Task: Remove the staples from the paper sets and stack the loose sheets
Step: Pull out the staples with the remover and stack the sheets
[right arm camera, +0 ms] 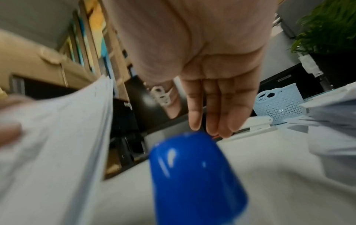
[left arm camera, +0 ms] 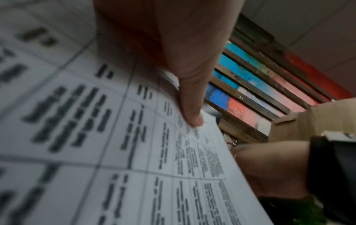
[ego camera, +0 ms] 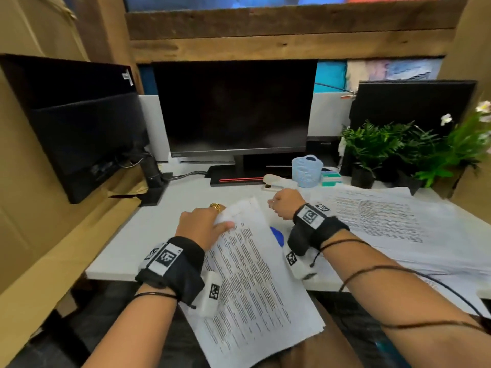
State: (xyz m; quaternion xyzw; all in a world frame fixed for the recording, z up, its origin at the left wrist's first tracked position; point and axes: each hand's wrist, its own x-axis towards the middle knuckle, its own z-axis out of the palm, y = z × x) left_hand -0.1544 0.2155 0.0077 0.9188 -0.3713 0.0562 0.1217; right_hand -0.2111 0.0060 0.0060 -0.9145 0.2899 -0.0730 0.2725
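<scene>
While the head view looked down, the left hand (ego camera: 202, 224) pinched a paper set (ego camera: 255, 274) by its upper corner, raised over the table (ego camera: 148, 235) edge. The right hand's (ego camera: 285, 205) grip was loose, grasping nothing. Loose sheets (ego camera: 385, 221) lay right. Left wrist: thumb on print. Right wrist: fingers (right arm camera: 221, 106) straight above a blue object (right arm camera: 194, 175).
</scene>
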